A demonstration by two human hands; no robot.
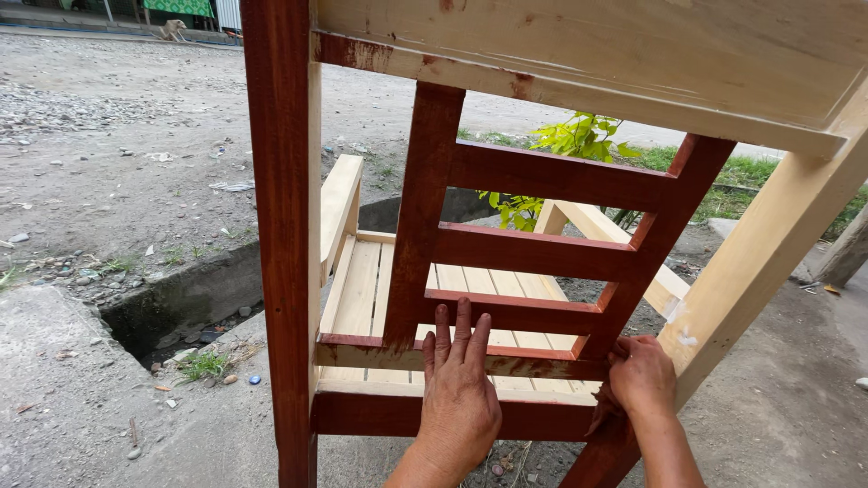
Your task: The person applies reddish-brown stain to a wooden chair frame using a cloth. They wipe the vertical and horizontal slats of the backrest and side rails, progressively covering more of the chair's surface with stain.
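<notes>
Two hands work: left hand (459, 389) lies flat, open, on the half-stained chair (533, 253); right hand (640, 375) grips a rag; pale wood remains.

A gravel road (117, 108) is seen stretching across the background. A concrete drainage ditch (181, 303) is set beside it, with weeds and litter at its edge. A leafy green shrub (570, 145) and a grass strip (750, 172) are visible beyond.

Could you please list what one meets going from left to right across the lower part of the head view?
Drainage ditch → red-stained chair leg → left hand flat on the rails → right hand → unstained wooden leg.
</notes>
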